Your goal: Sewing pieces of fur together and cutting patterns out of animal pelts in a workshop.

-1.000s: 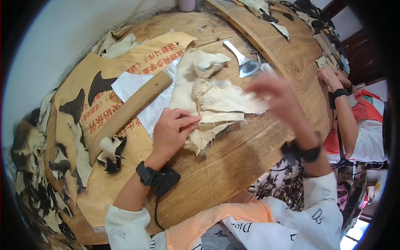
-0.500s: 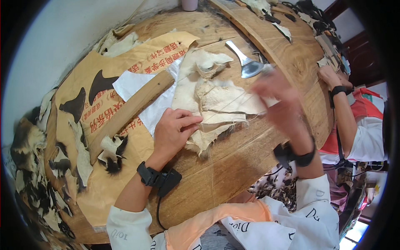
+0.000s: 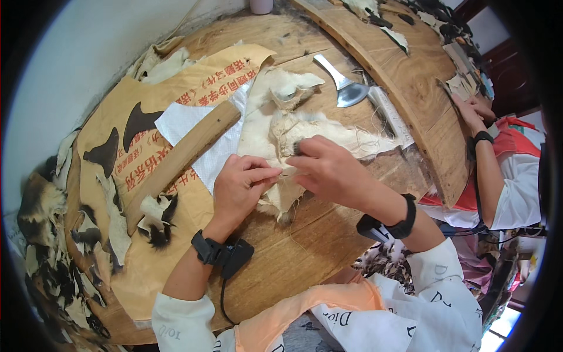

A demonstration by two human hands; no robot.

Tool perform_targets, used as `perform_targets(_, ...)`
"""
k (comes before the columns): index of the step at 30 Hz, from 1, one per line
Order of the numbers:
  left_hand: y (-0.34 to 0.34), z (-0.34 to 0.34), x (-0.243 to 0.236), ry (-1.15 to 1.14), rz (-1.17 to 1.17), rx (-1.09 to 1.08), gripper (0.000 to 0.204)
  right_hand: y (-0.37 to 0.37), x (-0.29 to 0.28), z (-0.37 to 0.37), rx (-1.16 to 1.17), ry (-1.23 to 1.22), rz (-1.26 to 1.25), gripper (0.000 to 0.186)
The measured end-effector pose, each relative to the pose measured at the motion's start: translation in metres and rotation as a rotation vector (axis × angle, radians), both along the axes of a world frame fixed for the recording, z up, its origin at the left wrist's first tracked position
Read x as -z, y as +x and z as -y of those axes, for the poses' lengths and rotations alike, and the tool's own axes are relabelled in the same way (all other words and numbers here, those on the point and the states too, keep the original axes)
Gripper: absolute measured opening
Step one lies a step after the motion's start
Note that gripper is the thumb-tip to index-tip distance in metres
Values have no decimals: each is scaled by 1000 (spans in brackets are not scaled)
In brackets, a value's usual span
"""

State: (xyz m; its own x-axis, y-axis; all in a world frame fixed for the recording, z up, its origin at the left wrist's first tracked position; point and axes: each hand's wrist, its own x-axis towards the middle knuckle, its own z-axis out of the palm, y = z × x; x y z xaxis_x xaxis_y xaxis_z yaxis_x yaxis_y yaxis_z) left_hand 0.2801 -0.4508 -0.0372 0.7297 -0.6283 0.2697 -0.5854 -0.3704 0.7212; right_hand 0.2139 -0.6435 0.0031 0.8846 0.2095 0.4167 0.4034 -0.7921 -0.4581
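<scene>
My left hand pinches the edge of a pale hide lying in folds on the table. My right hand is just right of it, fingers curled inward over the hide; what they hold is too small or hidden to make out. A small dark object shows at a right-hand finger. Fine thread trails from the hide over the wood. Above rests a metal fan-shaped blade; to the left, a wooden stick lies on a white woven sheet and brown paper.
Fur scraps line the left edge; two dark cut-out shapes lie on the paper. A long wooden board crosses the right side. A co-worker's hands are beyond it. A pink container stands at the back.
My right hand has come from the upper right, where it was raised and blurred, down and left beside my left hand. The co-worker's hands shifted slightly. My left hand stays on the hide.
</scene>
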Motion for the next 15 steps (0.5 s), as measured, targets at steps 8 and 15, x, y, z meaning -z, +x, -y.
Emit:
perform_targets(8,-1,0,-3,26,-53,2,21,-18,-7,3,-9,-280,-36,6)
perform_targets(15,-2,2,-3,12,-53,-20,20,-66,-66,27,-104,82,-366,12)
